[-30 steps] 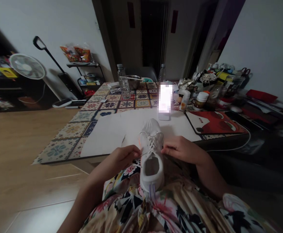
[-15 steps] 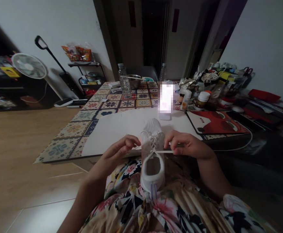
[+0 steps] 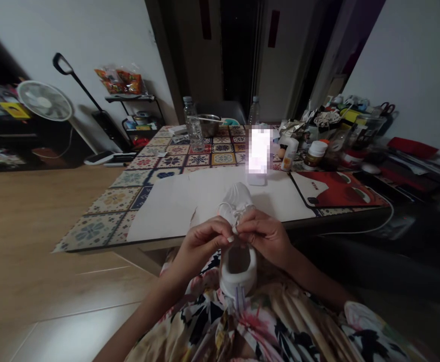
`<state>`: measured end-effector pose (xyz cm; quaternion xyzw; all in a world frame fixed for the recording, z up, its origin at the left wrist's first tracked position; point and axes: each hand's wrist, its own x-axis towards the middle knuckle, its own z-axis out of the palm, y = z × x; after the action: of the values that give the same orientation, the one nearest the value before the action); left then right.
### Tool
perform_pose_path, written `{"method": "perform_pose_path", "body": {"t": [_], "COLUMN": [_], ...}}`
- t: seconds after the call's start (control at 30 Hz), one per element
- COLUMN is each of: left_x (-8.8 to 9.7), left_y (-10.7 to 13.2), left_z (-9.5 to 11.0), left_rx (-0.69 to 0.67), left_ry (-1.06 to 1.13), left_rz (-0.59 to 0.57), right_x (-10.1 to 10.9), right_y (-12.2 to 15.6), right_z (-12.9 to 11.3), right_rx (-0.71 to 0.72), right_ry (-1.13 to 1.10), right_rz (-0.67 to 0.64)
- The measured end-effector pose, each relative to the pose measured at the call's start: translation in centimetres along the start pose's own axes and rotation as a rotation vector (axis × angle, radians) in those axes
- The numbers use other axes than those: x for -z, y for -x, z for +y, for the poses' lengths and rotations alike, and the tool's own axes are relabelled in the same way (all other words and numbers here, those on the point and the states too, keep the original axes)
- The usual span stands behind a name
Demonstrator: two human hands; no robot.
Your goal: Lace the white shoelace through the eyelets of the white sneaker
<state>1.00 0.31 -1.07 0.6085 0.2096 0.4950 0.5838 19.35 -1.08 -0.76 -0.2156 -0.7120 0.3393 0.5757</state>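
Observation:
A white lace-up shoe [image 3: 238, 276] rests between my lap and the table edge, its toe pointing away from me and its heel toward me. Over its tongue my left hand [image 3: 212, 236] is closed in a pinch on the white shoelace [image 3: 235, 230]. From the other side my right hand [image 3: 263, 234] pinches the lace too, its fingertips close to those of the left. Both hands cover the upper lacing, so how the lace runs between the fingers is hidden.
A white board [image 3: 167, 206] lies on the patterned tablecloth [image 3: 110, 201]. Beyond the shoe stands a phone [image 3: 258, 151] with a bright, blurred screen. A water bottle [image 3: 193, 125] is at back left. Bottles, jars and a red tablet case [image 3: 340, 191] crowd the right.
Both hands have moved inward and now meet above the shoe's tongue. The lace that was stretched out to the right is gathered between the fingers.

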Motion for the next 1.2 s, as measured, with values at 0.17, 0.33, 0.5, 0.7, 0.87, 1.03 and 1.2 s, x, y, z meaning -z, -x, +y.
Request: {"method": "perform_pose_path", "body": {"t": [0.17,0.33,0.5,0.7,0.87,1.03,1.2], "left_x": [-0.9,-1.1,-1.5,-1.8,-1.8,-1.6,-1.4], "left_y": [-0.2,-0.3,-0.3,-0.1,-0.1,0.0,0.0], "left_z": [0.0,0.0,0.2,0.5,0.4,0.3,0.6], "left_rx": [0.01,0.004,-0.08,0.022,0.029,0.058,0.032], "left_ry": [0.088,-0.031,-0.066,-0.033,-0.004,-0.057,-0.17], "left_rz": [0.042,0.12,0.178,0.151,0.144,0.229,0.222], "right_x": [-0.3,-0.3,-0.4,-0.6,-0.7,0.0,0.6], "right_y": [0.1,0.0,0.0,0.8,1.0,-0.1,-0.2], "right_z": [-0.6,-1.1,-1.3,-0.8,-0.5,-1.8,-2.2], "right_rx": [0.1,0.14,0.13,0.037,-0.012,0.19,0.158], "right_ry": [0.22,0.291,0.314,0.307,0.285,0.534,0.635], "right_rz": [0.053,-0.026,-0.001,0.056,0.151,-0.041,-0.054]}}
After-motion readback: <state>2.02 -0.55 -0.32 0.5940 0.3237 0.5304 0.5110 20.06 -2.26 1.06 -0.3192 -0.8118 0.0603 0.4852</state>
